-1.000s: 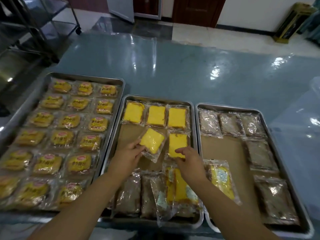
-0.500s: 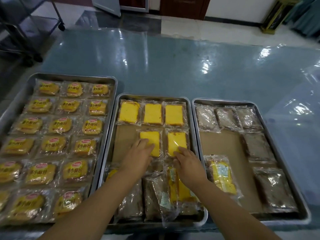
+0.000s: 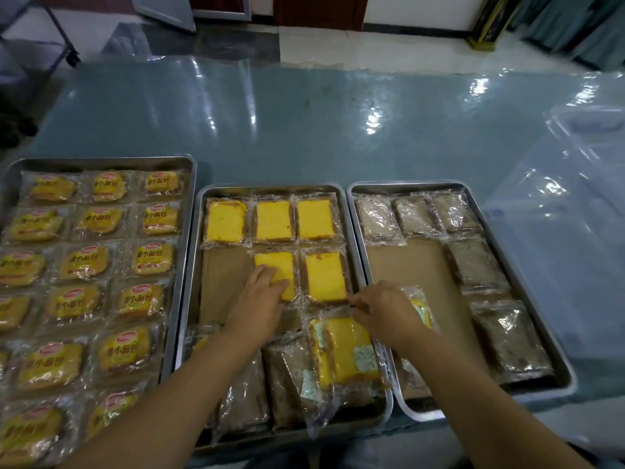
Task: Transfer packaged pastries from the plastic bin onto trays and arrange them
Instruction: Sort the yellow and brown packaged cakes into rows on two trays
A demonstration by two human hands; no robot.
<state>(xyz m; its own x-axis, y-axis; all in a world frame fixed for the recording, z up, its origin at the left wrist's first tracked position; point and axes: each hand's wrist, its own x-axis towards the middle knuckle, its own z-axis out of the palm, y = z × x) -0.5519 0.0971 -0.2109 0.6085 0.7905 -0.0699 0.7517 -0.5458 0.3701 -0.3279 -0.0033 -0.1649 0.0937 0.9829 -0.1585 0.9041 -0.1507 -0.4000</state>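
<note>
The fingers point(image 3: 267, 278) of the left hand point(image 3: 257, 304) lie straight and flat on a yellow cake packet point(image 3: 275, 265), the middle one in the second row of the middle tray point(image 3: 270, 189). The fingers point(image 3: 359, 300) of the right hand point(image 3: 386, 313) point left, loosely bent, at the near right corner of the neighbouring yellow packet point(image 3: 325, 277); whether they pinch its wrapper or only touch it cannot be told. That hand lies over the seam between the middle tray and the right tray point(image 3: 406, 186), partly covering a yellow packet point(image 3: 418, 308) on the right tray's paper liner.

Far of the hands, three yellow packets point(image 3: 274, 221) form the middle tray's first row. At its near end lies a loose heap: a yellow packet point(image 3: 350, 350) on brown ones point(image 3: 244, 396). The right tray holds brown packets point(image 3: 415, 214) along its far and right sides. The left tray point(image 3: 101, 162) is filled with rows of round breads point(image 3: 88, 262) in printed wrappers. A clear plastic bin point(image 3: 575, 204) stands at the far right on the glossy blue tabletop point(image 3: 304, 130).
</note>
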